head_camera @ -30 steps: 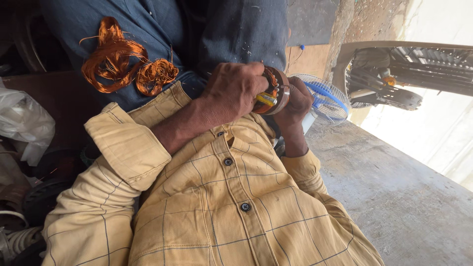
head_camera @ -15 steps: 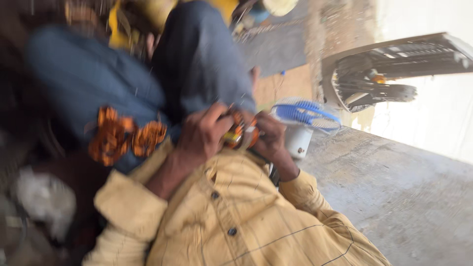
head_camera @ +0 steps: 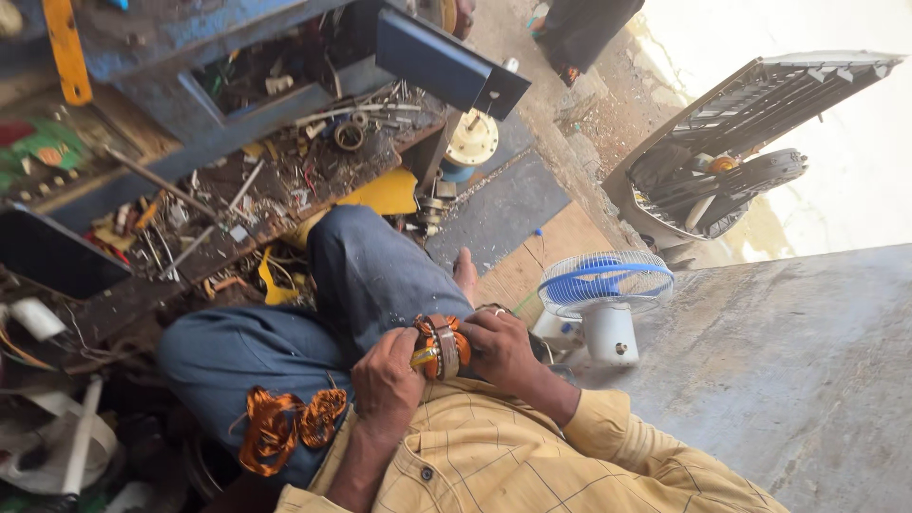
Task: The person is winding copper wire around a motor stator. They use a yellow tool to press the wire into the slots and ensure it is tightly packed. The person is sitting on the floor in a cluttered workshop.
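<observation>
Both hands (head_camera: 446, 356) around, seemingly, motor stator (head_camera: 440, 347)

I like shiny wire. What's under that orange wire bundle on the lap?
The loose copper wire bundle rests on the blue trouser leg. The cloth right beneath it is covered. Both hands hold a wound coil ring nearby.

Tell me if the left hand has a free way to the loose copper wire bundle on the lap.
Probably yes: the copper wire bundle lies uncovered beside the left hand, but that hand is gripping the motor stator.

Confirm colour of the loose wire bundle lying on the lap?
Copper-orange, shiny: the wire bundle rests on the blue trousers. Head view shows it plainly.
</observation>
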